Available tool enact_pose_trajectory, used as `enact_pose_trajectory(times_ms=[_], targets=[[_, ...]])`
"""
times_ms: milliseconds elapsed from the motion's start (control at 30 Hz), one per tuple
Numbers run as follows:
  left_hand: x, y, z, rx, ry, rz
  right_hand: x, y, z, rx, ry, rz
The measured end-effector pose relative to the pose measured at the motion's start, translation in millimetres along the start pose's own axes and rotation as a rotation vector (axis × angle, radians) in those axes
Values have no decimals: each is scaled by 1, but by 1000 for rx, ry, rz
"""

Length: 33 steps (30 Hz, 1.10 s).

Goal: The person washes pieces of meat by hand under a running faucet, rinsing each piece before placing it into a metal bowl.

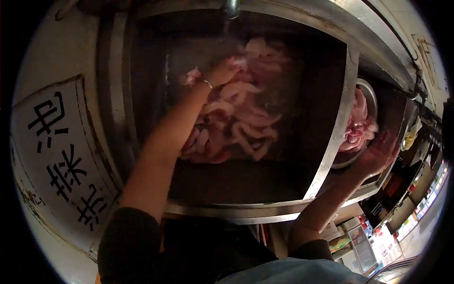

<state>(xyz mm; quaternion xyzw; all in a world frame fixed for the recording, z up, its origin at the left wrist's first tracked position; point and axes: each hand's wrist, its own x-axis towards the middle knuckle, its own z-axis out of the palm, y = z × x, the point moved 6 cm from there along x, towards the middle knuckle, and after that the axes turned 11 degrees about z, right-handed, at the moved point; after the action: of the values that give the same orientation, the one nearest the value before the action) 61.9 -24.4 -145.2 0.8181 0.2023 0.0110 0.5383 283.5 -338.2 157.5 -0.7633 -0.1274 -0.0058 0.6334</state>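
Pale pink strips and lumps of raw meat [246, 106] lie in water in the large metal sink [326, 161]. My left hand [222, 72], with a bracelet at the wrist, reaches down to the upper part of this pile. Its fingers are curled on a piece of raw meat, though blur hides their tips. On the right, my right hand [378, 158] is beside a round metal bowl [373, 97] holding more raw meat [358, 125]. The fingers there look stretched out, with nothing visible in them. Whether they touch the bowl is too dim to tell.
A faucet [231, 8] hangs over the sink's far edge. A metal divider [336, 128] separates the large sink from the smaller basin with the bowl. To the left is a white sign [59, 156] with black handwritten characters. Boxes and household items [364, 246] sit at lower right.
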Motion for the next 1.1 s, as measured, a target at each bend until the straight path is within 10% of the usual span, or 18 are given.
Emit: enact_pose_trajectory(times_ms=[33,67,133,200,300,400,433,467,533,633,700,1033,1100], targets=[[0,0,-8,3,-4,5,-11,-8,8,-250,236,-85],[0,7,-21,-171,54,32,-8,7,15,306,169,235],[2,24,-38,-342,103,57,-18,2,79,107,-126,343],[6,60,-73,-85,331,283,-32,12,140,-566,-401,7],[-3,124,-100,-168,284,302,-77,30,247,188,-756,238],[-20,149,-128,-166,542,171,-93,48,313,151,-1005,143],[-27,158,-142,40,570,448,-99,52,327,165,-1055,183],[-36,163,-153,242,590,727,-101,47,335,199,-1046,169],[-38,126,-163,-420,598,160,-103,44,349,135,-1039,109],[-41,120,-163,-273,580,216,-101,27,351,194,-1122,188],[-43,108,-159,-710,740,80,-101,36,362,254,-1040,227],[-36,133,-103,-935,766,86,-85,11,357,298,-748,100],[-36,146,-96,-586,735,152,-83,11,358,312,-763,102]])
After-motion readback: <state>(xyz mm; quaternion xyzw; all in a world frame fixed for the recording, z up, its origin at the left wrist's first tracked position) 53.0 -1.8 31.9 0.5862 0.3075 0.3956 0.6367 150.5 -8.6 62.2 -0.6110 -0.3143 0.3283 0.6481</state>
